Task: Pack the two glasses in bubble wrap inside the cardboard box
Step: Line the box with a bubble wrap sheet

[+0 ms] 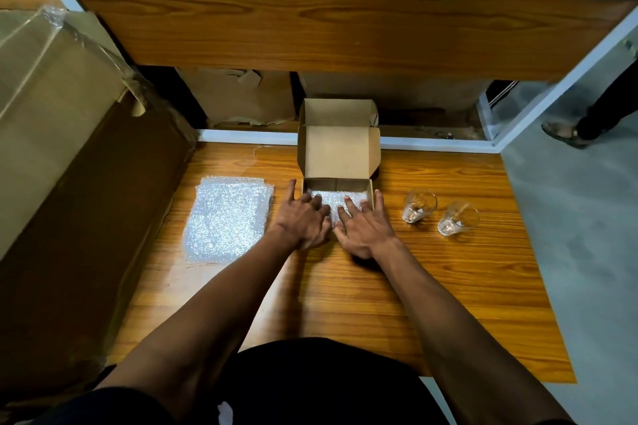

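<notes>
Brown corrugated cardboard fills the far left: a large carton (69,155) partly covered in plastic film, standing well to the left of the person's left hand. Just left of that hand, a loose stack of bubble wrap sheets (226,219) lies flat on the wooden table (431,279). The left hand (303,219) is flat, fingers straight and spread, with its fingertips reaching over the near wall of a small cardboard box (340,162) and pressing on a bubble wrap sheet (333,200) that lines the box floor; its thumb lies outside the box's left wall. Beside it, nearly touching, the right hand (364,229) is flat in the same way, fingers straight and pressing the same lining, its outermost finger along the box's right wall. Neither hand grasps anything. The box lid stands open beyond the fingertips. To the right of the right hand, apart from it, two clear drinking glasses stand upright on the table: the nearer glass (418,205) and, just right of it, the farther glass (457,217). At the far right edge, on the grey floor, another person's sandalled foot (566,133) shows.
</notes>
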`<state>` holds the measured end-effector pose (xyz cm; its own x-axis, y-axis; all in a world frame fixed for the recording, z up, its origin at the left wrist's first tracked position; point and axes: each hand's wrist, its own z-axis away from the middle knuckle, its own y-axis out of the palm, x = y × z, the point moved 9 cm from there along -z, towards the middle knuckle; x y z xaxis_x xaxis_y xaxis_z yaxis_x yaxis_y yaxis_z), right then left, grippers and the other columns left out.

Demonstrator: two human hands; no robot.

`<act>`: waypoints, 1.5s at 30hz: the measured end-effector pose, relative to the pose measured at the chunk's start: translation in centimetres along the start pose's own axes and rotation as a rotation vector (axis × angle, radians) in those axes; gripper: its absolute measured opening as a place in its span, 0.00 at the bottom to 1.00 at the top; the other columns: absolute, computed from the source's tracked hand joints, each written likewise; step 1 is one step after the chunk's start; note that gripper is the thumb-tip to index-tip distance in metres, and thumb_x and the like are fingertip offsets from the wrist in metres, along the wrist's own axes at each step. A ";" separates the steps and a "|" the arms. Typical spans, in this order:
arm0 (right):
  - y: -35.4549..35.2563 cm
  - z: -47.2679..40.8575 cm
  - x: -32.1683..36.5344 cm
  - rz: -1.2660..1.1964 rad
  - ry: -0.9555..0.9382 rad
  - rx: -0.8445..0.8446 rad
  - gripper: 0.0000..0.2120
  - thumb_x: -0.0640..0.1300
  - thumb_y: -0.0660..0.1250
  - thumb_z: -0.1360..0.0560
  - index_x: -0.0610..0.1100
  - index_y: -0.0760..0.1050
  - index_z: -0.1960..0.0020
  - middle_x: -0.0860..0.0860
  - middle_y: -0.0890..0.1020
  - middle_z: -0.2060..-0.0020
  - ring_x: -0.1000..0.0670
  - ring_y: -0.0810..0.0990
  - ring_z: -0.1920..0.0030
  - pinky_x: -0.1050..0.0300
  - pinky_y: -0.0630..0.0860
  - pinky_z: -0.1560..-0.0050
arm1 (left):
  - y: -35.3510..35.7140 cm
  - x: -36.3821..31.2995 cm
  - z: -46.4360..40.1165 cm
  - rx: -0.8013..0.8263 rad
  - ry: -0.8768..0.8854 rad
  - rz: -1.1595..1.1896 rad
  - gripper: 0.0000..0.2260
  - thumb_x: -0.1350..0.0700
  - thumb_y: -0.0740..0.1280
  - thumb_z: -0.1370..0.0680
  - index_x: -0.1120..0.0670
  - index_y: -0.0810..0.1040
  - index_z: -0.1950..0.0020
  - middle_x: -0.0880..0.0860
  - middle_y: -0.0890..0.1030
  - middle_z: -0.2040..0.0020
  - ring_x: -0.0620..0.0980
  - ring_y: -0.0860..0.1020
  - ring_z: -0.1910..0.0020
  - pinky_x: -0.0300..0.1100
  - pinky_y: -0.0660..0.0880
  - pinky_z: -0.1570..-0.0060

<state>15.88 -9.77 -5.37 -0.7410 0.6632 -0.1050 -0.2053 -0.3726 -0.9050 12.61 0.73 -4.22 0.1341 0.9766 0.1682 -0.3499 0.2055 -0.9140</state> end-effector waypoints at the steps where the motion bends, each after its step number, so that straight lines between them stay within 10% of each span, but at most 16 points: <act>1: 0.0 0.0 0.0 -0.003 -0.001 -0.001 0.35 0.64 0.41 0.17 0.49 0.55 0.16 0.44 0.55 0.16 0.36 0.58 0.19 0.24 0.36 0.24 | 0.0 0.0 0.0 0.003 0.002 -0.004 0.31 0.39 0.40 0.16 0.47 0.70 0.21 0.54 0.71 0.21 0.55 0.66 0.20 0.73 0.37 0.24; 13: -0.9 0.5 0.8 -0.106 0.013 -0.026 0.32 0.61 0.45 0.16 0.47 0.59 0.17 0.45 0.57 0.17 0.37 0.58 0.19 0.26 0.38 0.24 | -0.7 1.0 1.2 -0.130 0.054 0.112 0.30 0.40 0.43 0.16 0.48 0.72 0.23 0.51 0.77 0.26 0.53 0.70 0.23 0.70 0.44 0.23; 17: -4.5 0.9 1.1 -0.166 -0.009 -0.341 0.20 0.53 0.56 0.18 0.47 0.76 0.32 0.47 0.81 0.35 0.46 0.79 0.36 0.35 0.58 0.26 | -1.7 3.6 3.3 -0.375 -0.006 0.231 0.24 0.44 0.49 0.18 0.51 0.73 0.29 0.52 0.79 0.37 0.55 0.76 0.35 0.59 0.61 0.31; 23: -8.8 -0.1 5.6 -0.493 -0.132 -0.616 0.08 0.46 0.64 0.19 0.47 0.78 0.43 0.49 0.81 0.51 0.45 0.81 0.54 0.48 0.80 0.54 | 1.1 11.8 8.1 -0.512 -0.482 0.445 0.19 0.48 0.61 0.19 0.51 0.74 0.29 0.53 0.75 0.32 0.56 0.72 0.34 0.58 0.69 0.38; 32: -9.4 -7.5 12.8 -0.788 -0.018 -0.272 0.29 0.50 0.67 0.17 0.42 0.64 0.20 0.43 0.70 0.27 0.39 0.72 0.29 0.44 0.72 0.30 | 7.0 17.4 10.6 -0.329 -0.699 0.567 0.23 0.50 0.67 0.20 0.51 0.72 0.24 0.54 0.70 0.24 0.59 0.67 0.26 0.63 0.67 0.36; 41: -9.0 -9.8 12.1 -0.791 0.081 -0.308 0.05 0.43 0.72 0.21 0.47 0.79 0.45 0.48 0.78 0.44 0.45 0.79 0.44 0.49 0.78 0.44 | 7.1 18.3 9.8 -0.408 -0.658 0.583 0.17 0.51 0.66 0.20 0.51 0.76 0.31 0.53 0.74 0.31 0.58 0.71 0.32 0.58 0.66 0.39; 45: -7.9 -10.0 11.8 -0.869 0.143 -0.269 0.16 0.46 0.73 0.21 0.49 0.76 0.35 0.47 0.77 0.39 0.45 0.77 0.39 0.48 0.77 0.39 | 7.3 18.4 9.8 -0.444 -0.639 0.613 0.17 0.51 0.66 0.21 0.50 0.76 0.32 0.53 0.74 0.32 0.57 0.71 0.34 0.57 0.65 0.40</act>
<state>15.15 7.56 -3.58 -0.3057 0.7198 0.6232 -0.4839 0.4463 -0.7528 3.40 20.79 -4.20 -0.5251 0.7837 -0.3318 0.2052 -0.2617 -0.9431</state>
